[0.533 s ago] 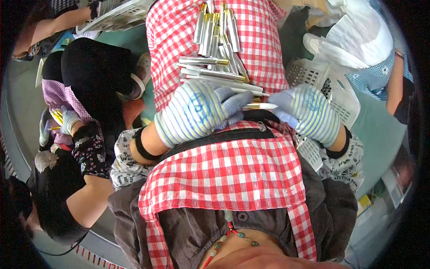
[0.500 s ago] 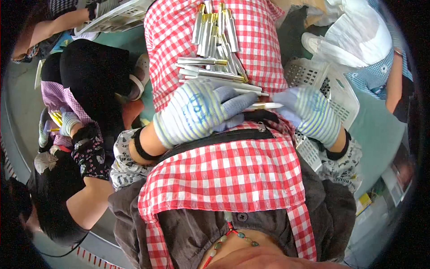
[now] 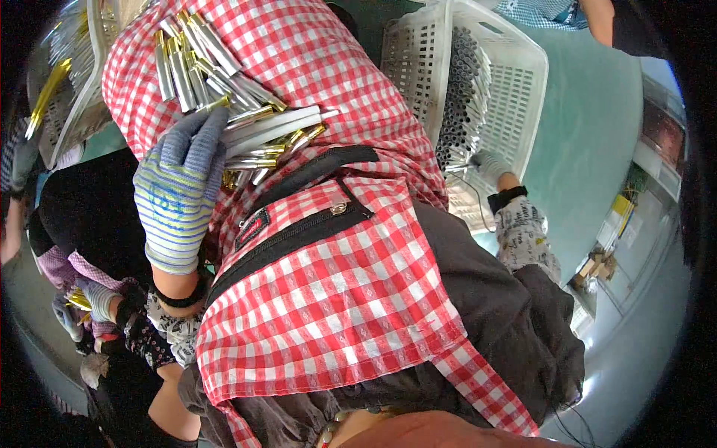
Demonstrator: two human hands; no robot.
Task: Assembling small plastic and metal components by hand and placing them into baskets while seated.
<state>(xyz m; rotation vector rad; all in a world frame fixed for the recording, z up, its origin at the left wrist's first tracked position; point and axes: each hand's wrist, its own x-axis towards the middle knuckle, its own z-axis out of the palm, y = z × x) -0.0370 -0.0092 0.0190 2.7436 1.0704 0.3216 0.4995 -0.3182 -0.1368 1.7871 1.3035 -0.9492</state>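
Note:
On my lap, over a red-and-white checked apron (image 3: 314, 291), lies a loose pile of silver tubes with gold ends (image 3: 196, 63). My left hand (image 3: 179, 194), in a striped knit glove, is closed at the pile's near left side. White rods (image 3: 280, 125) stick out to the right from under its fingers; the thumb is mostly hidden. My right hand (image 3: 493, 170), gloved too, reaches far out to the right into a white plastic basket (image 3: 515, 97). Its fingertips are by the stacked tubes with dark round ends (image 3: 461, 97); whether they hold one is too small to tell.
A co-worker on the left holds yellow-gold pieces (image 3: 78, 300) in gloved hands. Another basket (image 3: 82, 104) stands at the far left, near more gold-ended pieces (image 3: 48, 97). Small boxes (image 3: 597, 265) sit at the right, and a person's blue checked garment (image 3: 545, 13) shows at the top.
My right hand has left the spot beside my left hand and gone right to the basket. The view has swung right, so my lap and left hand appear further left.

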